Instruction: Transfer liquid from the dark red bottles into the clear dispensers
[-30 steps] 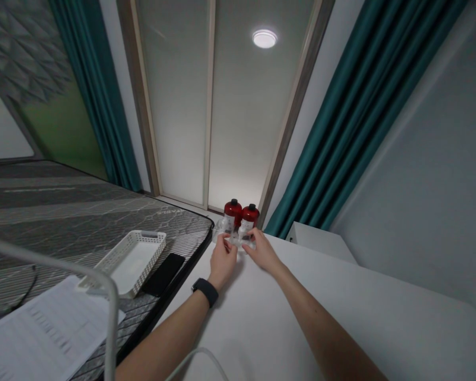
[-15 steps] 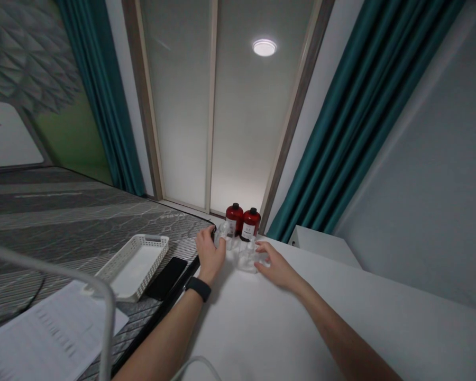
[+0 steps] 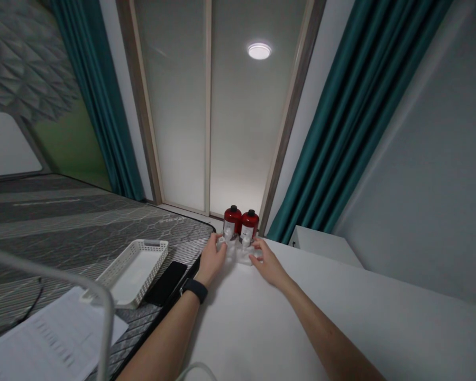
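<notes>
red bottles (image 3: 232,222): two, with black caps and white labels, upright and side by side at the far edge of the white worktop (image 3: 257,328)
clear plastic pieces (image 3: 238,254): in front of the bottles and against them, on the worktop; their exact shape is too small to tell
left hand (image 3: 211,262): fingers curled forward, tips on the clear plastic at the front of the left bottle; whether it grips firmly, i cannot tell
right hand (image 3: 267,263): fingers part spread and slightly bent, tips at the right side of the clear plastic; no firm grip shows
left wrist: black watch (image 3: 194,290)
beside the worktop: a grey patterned mattress (image 3: 83,227) along its left edge
on the mattress: white plastic basket (image 3: 133,274), black phone (image 3: 164,283) between the basket and the worktop, printed paper sheet (image 3: 51,338) nearer the person
behind the bottles: frosted sliding door (image 3: 241,132) between teal curtains (image 3: 360,116)
</notes>
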A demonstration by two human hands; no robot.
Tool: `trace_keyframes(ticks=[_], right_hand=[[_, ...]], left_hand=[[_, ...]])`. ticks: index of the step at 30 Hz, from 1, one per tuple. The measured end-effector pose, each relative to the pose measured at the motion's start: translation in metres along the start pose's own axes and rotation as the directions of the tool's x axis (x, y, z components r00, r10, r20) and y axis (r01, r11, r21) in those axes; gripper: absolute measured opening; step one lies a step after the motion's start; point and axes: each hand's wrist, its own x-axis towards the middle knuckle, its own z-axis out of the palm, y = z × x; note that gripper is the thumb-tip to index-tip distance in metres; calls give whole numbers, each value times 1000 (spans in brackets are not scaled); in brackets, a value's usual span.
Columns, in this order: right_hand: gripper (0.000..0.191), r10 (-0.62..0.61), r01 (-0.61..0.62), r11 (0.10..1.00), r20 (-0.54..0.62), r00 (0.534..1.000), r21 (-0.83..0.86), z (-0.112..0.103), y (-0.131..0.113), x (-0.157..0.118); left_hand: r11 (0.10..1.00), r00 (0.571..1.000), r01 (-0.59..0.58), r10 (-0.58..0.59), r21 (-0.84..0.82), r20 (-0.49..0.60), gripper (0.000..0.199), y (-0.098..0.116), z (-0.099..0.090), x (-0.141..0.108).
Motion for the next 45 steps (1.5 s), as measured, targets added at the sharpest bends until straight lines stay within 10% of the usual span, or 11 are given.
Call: trace_keyframes(ticks=[9, 17, 24, 28, 37, 45], right_hand=[[22, 68, -68, 998, -6, 998, -5, -44, -2, -48], [23, 149, -149, 989, -46, 988, 8, -94, -8, -122], [35, 153, -157, 987, 113, 982, 28, -111, -38, -165], [41, 109, -110, 994, 177, 978, -3, -116, -51, -171], [56, 251, -273, 957, -187, 950, -103, -119, -12, -172], [49, 189, -208, 977, -282, 941, -37, -102, 15, -136]], left_hand=[[989, 974, -97, 118, -112, 195, 14, 19, 10, -16], [951, 816, -213, 300, -225, 495, 45, 51, 21, -53], [938, 823, -271, 341, -214, 455, 36, 62, 23, -58], [945, 835, -219, 311, -243, 454, 39, 60, 23, -56], [944, 805, -200, 312, -263, 505, 33, 61, 21, -55], [923, 677, -253, 382, -288, 630, 24, 70, 6, -51]])
